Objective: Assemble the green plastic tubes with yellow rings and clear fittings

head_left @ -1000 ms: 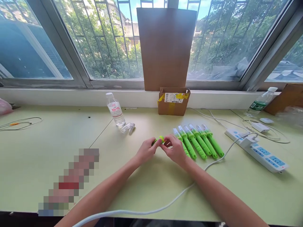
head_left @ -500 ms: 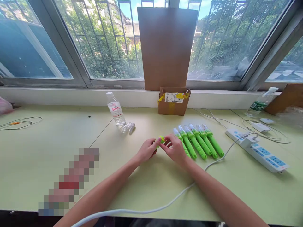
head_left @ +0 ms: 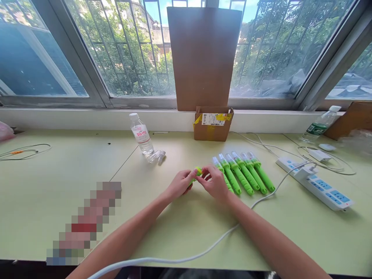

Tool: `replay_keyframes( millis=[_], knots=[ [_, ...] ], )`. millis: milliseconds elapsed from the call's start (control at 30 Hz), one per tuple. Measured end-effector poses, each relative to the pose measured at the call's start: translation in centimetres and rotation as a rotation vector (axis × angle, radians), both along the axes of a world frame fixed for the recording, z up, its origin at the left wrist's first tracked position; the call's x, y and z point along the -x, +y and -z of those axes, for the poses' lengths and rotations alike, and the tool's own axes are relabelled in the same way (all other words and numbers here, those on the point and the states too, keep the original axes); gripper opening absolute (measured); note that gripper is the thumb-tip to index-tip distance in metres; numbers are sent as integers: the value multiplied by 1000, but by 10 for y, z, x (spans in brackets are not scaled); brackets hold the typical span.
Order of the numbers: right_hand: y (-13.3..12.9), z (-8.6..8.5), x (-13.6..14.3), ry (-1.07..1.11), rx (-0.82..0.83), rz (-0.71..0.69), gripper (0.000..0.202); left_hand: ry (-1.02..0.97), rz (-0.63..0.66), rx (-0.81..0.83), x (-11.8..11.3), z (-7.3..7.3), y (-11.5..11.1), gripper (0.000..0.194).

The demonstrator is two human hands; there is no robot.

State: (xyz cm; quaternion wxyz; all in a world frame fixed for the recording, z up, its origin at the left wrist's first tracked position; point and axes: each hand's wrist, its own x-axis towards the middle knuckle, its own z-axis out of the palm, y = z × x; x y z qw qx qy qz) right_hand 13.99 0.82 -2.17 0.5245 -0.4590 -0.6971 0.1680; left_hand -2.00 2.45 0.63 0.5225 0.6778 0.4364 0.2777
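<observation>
My left hand (head_left: 180, 183) is closed around a small green tube-like piece (head_left: 198, 171) with a yellowish top, mostly covered by the fingers. Thumb and fingers of my right hand (head_left: 214, 181) pinch at the piece's upper end; whether they hold a separate part there is hidden. Just right of the hands, several green sticks with clear caps (head_left: 242, 174) lie side by side, slanting toward the lower right. Clear caps (head_left: 157, 156) lie farther back on the left, beside an upright water bottle (head_left: 142, 133).
A white cable (head_left: 186, 255) crosses the table under my right forearm to a power strip (head_left: 316, 186). At the back stand an open cardboard box (head_left: 212, 131) and a tall cardboard sheet (head_left: 203, 58). Another bottle (head_left: 321, 124) leans at the right. A pixelated strip (head_left: 87, 221) covers the left front.
Both hands stay at the same place with the green piece between them. The view has shifted very slightly; nothing else visibly differs.
</observation>
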Motion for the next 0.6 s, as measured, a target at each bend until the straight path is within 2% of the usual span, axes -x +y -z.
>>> replay_keyframes(
  millis=[600],
  knots=[
    [-2,-1,1,15,-19,2,22,-119,32,212,-1,-3,0,50]
  ],
)
